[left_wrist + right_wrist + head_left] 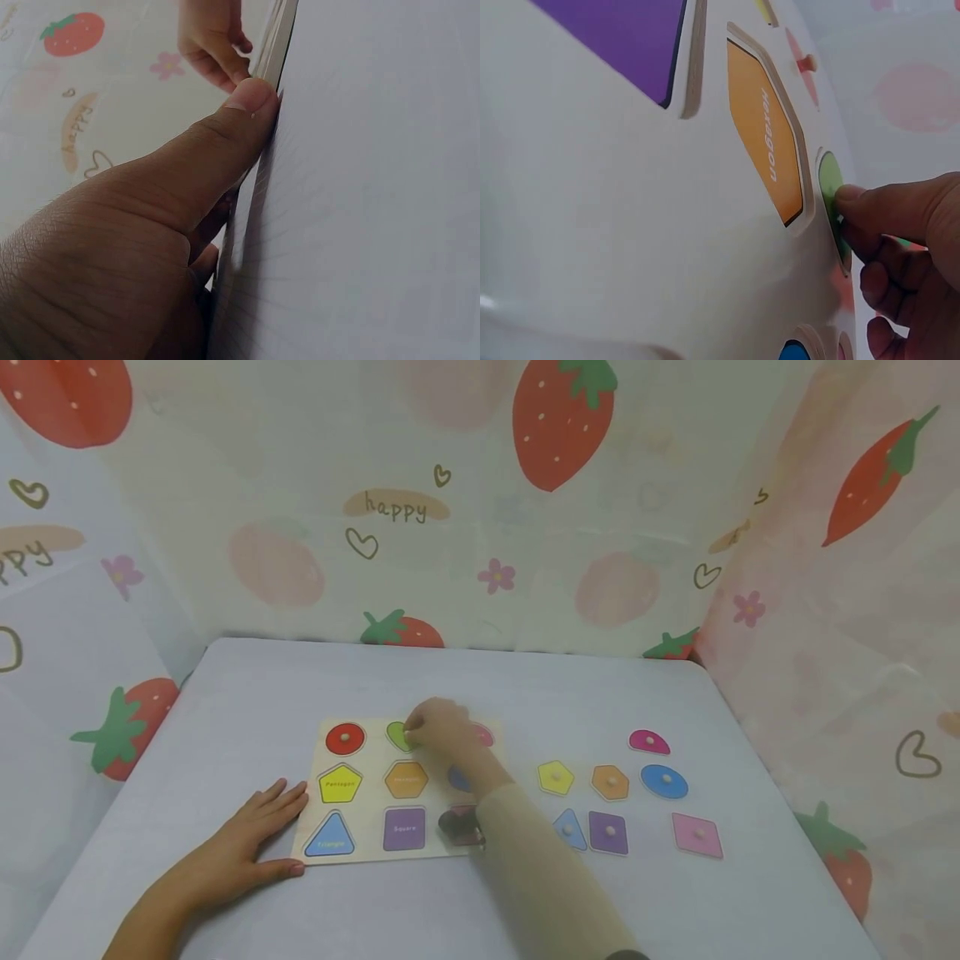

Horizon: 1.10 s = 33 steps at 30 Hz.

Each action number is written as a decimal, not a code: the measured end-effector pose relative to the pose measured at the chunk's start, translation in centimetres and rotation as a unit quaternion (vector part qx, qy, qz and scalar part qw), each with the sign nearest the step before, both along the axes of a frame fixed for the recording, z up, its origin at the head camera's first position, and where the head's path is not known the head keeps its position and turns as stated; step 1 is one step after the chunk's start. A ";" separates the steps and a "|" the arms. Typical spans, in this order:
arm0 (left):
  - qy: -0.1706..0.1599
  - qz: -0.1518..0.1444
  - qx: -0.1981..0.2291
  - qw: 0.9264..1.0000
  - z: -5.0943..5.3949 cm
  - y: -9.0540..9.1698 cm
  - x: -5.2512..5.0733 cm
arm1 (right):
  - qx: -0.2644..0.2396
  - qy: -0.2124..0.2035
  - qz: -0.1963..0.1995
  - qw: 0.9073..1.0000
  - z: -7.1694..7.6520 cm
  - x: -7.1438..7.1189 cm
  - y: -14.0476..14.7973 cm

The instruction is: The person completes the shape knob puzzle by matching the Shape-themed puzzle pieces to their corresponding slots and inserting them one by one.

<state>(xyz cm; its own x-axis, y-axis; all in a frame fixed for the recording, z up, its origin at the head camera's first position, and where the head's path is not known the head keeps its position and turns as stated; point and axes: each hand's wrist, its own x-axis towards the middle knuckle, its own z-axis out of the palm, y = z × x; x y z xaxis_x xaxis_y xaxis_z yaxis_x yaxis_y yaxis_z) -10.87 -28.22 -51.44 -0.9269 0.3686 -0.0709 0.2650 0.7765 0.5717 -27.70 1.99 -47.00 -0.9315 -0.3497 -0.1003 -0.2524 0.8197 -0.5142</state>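
A cream shape puzzle board [369, 810] lies on the table. My left hand [240, 843] rests at its left edge with fingers extended and the thumb against the lower corner; the left wrist view shows the thumb [217, 131] along the board's side. With thumb and fingertips, my right hand [442, 731] pinches a green rounded puzzle piece [829, 176] at the top middle recess. The red circle piece [345, 739] sits in the top left recess. Recesses for the yellow pentagon [340, 785], orange hexagon [761, 127] and purple square [405, 829] show their printed bottoms. My right forearm partly covers the right column.
Right of the board lie loose knobbed pieces: yellow pentagon [555, 789], orange hexagon [611, 793], blue oval [656, 787], magenta half circle [643, 747], blue triangle [572, 842], purple square [602, 843] and pink four-sided piece [690, 847]. A strawberry-print curtain [300, 460] surrounds the white table [772, 893].
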 end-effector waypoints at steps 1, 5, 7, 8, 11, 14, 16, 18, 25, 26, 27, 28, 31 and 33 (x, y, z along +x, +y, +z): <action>0.000 -0.001 0.002 1.000 0.0 0.0 0.0 | -0.001 -0.003 0.001 1.000 0.0 0.0 0.0; -0.007 0.002 0.001 1.000 0.2 0.1 0.0 | -0.002 -0.002 0.015 1.000 0.0 -0.1 0.0; -0.008 0.003 0.002 1.000 0.3 0.0 0.0 | -0.003 -0.001 0.021 1.000 0.0 -0.2 0.0; -0.009 0.003 0.002 1.000 0.4 0.0 0.0 | -0.003 0.000 0.024 1.000 0.0 -0.3 0.0; -0.007 0.002 0.004 1.000 0.4 0.0 0.0 | -0.003 -0.003 0.029 1.000 0.0 -0.5 0.0; -0.001 0.000 0.003 1.000 0.3 0.0 0.0 | 0.000 -0.005 0.030 1.000 0.0 -0.6 0.1; 0.004 -0.001 0.001 1.000 0.1 0.0 0.0 | 0.003 -0.004 0.033 0.999 0.2 -0.6 0.2; 0.010 -0.003 -0.002 1.000 0.0 -0.1 0.0 | 0.005 -0.001 0.036 0.999 0.4 -0.5 0.2; -0.002 0.003 -0.009 1.000 -0.4 0.0 -0.1 | 0.007 -0.011 0.037 0.999 1.0 -0.1 0.2; -0.003 0.003 -0.009 1.000 -0.4 -0.1 -0.1 | 0.009 -0.012 0.036 0.999 1.0 -0.1 0.2; -0.006 0.003 -0.009 1.000 -0.4 -0.1 -0.1 | 0.011 -0.013 0.035 0.999 1.0 -0.1 0.2; -0.007 0.004 -0.009 1.000 -0.3 -0.1 -0.1 | 0.011 -0.015 0.034 0.999 0.9 -0.2 0.2; -0.007 0.004 -0.010 1.000 -0.2 -0.1 -0.1 | 0.010 -0.017 0.032 0.999 0.4 -0.4 0.3; -0.002 0.000 -0.006 1.000 -0.2 -0.1 0.0 | 0.006 -0.016 0.032 0.999 0.0 -0.5 0.4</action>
